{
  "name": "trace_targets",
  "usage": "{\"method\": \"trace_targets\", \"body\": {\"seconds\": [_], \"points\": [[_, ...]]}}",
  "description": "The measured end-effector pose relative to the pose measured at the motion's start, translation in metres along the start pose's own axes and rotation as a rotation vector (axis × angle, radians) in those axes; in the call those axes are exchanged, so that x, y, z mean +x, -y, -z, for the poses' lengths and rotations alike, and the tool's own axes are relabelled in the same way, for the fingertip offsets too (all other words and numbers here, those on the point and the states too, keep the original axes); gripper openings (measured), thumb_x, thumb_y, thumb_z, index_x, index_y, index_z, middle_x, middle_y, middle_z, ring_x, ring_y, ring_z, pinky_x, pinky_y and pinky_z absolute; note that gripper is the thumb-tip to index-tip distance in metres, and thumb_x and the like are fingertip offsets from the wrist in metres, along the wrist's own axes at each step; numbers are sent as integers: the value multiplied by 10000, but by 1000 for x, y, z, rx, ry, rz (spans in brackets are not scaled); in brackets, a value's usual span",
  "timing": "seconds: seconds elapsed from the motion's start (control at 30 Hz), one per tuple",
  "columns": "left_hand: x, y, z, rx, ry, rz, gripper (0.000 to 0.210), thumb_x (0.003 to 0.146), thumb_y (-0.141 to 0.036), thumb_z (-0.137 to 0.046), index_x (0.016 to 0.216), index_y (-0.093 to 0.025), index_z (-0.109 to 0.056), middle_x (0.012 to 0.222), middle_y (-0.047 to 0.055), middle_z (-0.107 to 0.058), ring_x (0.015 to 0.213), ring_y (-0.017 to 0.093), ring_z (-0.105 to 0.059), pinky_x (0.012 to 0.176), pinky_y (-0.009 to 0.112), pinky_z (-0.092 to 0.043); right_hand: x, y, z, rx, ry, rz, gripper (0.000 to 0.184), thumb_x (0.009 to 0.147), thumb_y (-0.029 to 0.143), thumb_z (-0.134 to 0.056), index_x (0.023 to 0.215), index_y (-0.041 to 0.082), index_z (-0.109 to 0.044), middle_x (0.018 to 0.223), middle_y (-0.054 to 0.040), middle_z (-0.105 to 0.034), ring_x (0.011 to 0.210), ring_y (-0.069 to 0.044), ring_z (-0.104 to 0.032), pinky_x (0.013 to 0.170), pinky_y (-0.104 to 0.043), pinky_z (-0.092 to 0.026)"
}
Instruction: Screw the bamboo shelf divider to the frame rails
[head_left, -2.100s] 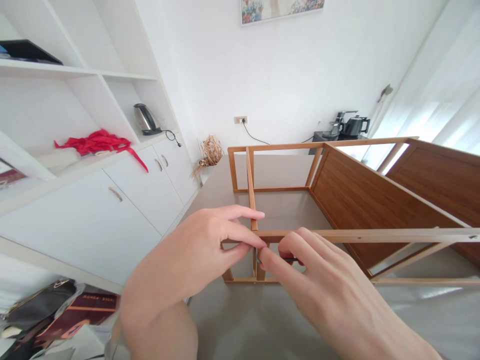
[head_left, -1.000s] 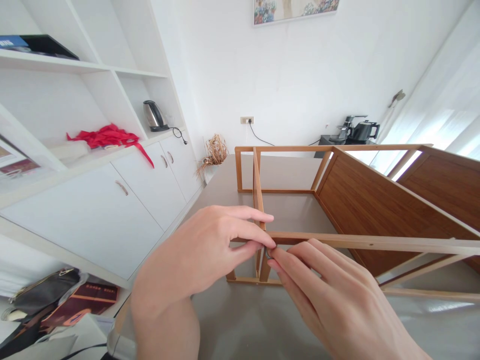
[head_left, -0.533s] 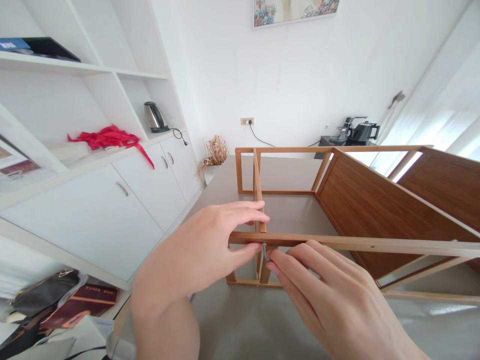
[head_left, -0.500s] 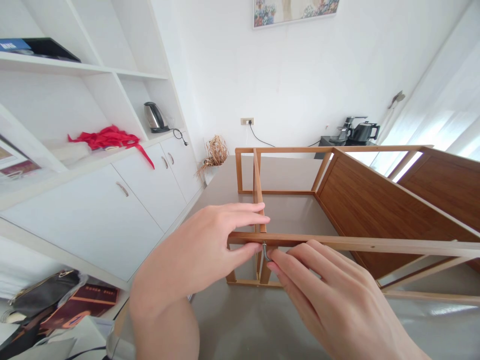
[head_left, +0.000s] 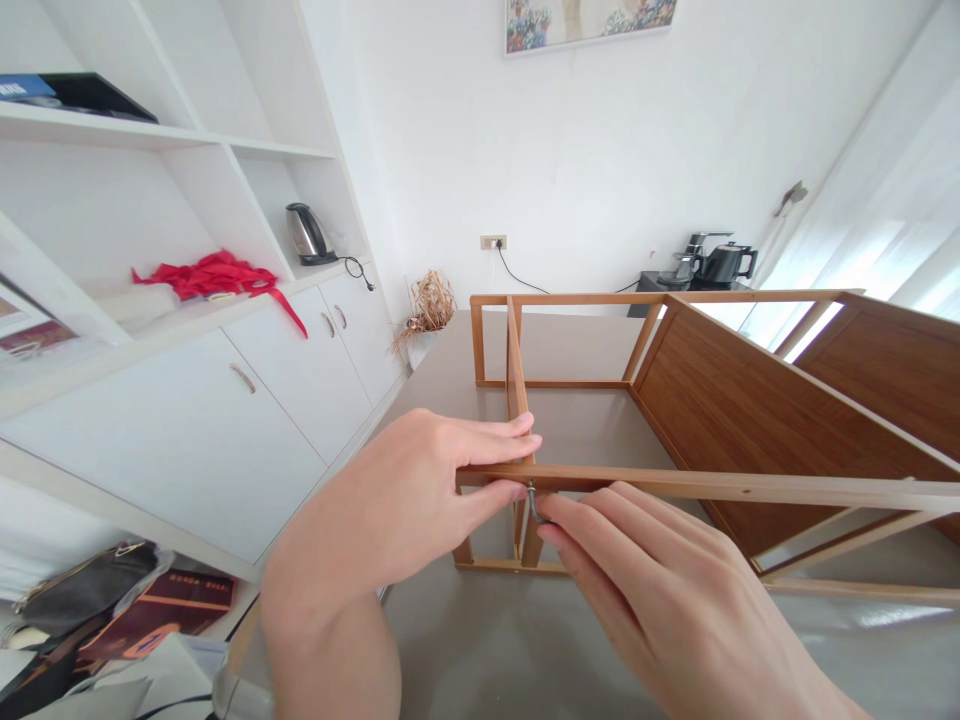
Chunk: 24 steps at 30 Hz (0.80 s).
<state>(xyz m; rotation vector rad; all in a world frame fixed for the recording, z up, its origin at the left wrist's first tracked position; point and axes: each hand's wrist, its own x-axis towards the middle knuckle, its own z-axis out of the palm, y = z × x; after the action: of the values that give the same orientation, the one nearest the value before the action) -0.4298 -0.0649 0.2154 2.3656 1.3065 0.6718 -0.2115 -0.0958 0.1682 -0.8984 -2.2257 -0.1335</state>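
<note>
Hex key pinched in my right hand, left hand gripping the frame, and ngl, tilting it could make the tip slip.

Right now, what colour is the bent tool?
The bent tool is grey, best seen in the head view.

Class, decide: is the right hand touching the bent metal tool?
Touching. The head view shows the right hand gripping the bent metal tool by its lower end.
</note>
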Motion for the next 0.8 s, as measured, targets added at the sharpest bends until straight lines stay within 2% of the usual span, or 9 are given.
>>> {"method": "trace_targets", "body": {"seconds": [0.1, 0.27, 0.4, 0.53, 0.8], "points": [[0, -1, 1, 11, 5, -1, 404, 908, -243, -605, 1284, -379, -661, 1369, -127, -593, 1247, 203, -608, 1083, 304, -508, 0, 0, 1, -6, -38, -5, 129, 952, 149, -548, 1010, 184, -658, 816, -20, -635, 713, -129, -584, 716, -267, -471], [-2, -4, 2, 11, 13, -8, 418, 930, -273, -577, 1335, -362, -624, 1382, -107, -590, 1264, 203, -596, 1050, 291, -535, -1, 1, 3, -17, -84, -15, 124, 934, 128, -551, 952, 196, -654, 864, -32, -647, 725, -126, -583, 694, -255, -473], [-3, -4, 4, 6, 29, -15, 441, 935, -266, -561, 1365, -352, -600, 1397, -86, -580, 1281, 212, -581, 1025, 292, -551, -4, -1, 5, -1, -49, -28, 182, 904, 93, -551, 1011, 202, -650, 896, -41, -646, 748, -136, -570, 695, -258, -474], [-4, -4, 3, 7, 29, 4, 436, 944, -284, -560, 1370, -372, -587, 1399, -107, -573, 1294, 205, -569, 1073, 310, -517, -6, -2, 5, 8, -36, -7, 250, 888, 77, -552, 1091, 193, -639, 933, -49, -642, 779, -142, -561, 704, -261, -474], [-3, -2, 3, -6, 28, 6, 416, 941, -260, -576, 1331, -400, -612, 1392, -137, -574, 1294, 187, -565, 1118, 309, -472, -4, -1, 6, 10, -43, 23, 241, 881, 53, -552, 1066, 183, -638, 931, -45, -637, 787, -137, -548, 708, -261, -464]]}}
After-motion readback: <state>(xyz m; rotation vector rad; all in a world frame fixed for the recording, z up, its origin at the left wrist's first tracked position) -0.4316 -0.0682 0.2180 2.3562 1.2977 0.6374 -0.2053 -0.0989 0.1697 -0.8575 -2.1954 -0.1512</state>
